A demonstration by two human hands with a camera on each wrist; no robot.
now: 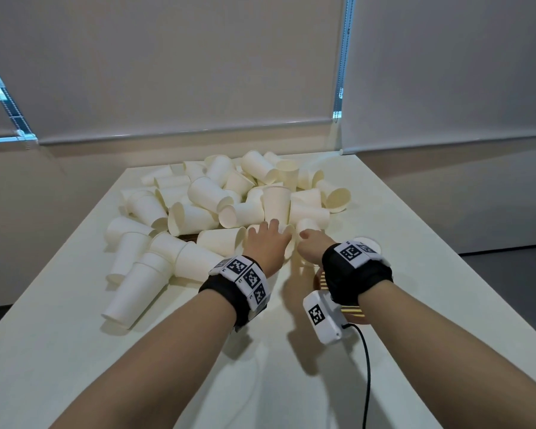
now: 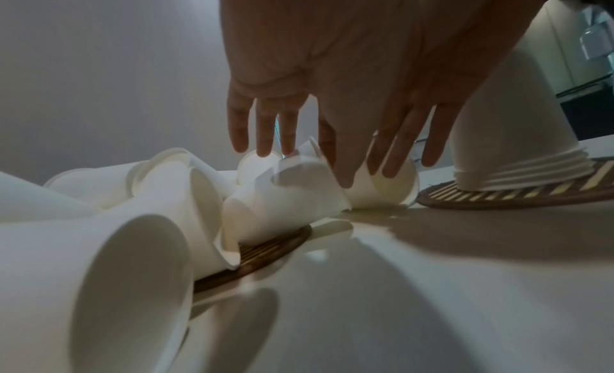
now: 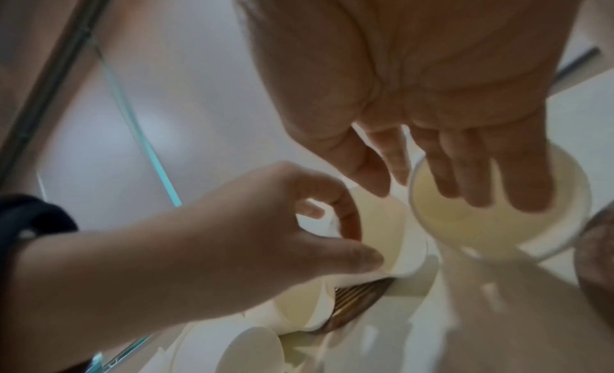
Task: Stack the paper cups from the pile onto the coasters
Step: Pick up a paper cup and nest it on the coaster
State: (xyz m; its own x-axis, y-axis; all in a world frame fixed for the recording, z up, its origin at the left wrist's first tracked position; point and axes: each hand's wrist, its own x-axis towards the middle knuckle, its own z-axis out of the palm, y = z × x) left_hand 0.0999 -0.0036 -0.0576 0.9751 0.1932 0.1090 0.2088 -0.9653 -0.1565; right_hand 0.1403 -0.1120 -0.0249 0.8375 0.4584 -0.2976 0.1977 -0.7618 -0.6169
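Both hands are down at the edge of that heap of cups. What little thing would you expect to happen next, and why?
Probably the right hand lifts the cup its fingers are reaching into, and carries it back to the upside-down stack standing on the striped coaster. That stack sits just beside the hands, so the trip is short. The left hand is only closing on another cup at the pile's edge.

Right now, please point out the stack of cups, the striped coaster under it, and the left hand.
stack of cups (image 2: 511, 131), left wrist view, side wall.
striped coaster (image 2: 492, 198), left wrist view, front edge.
left hand (image 1: 268, 243), head view, back.
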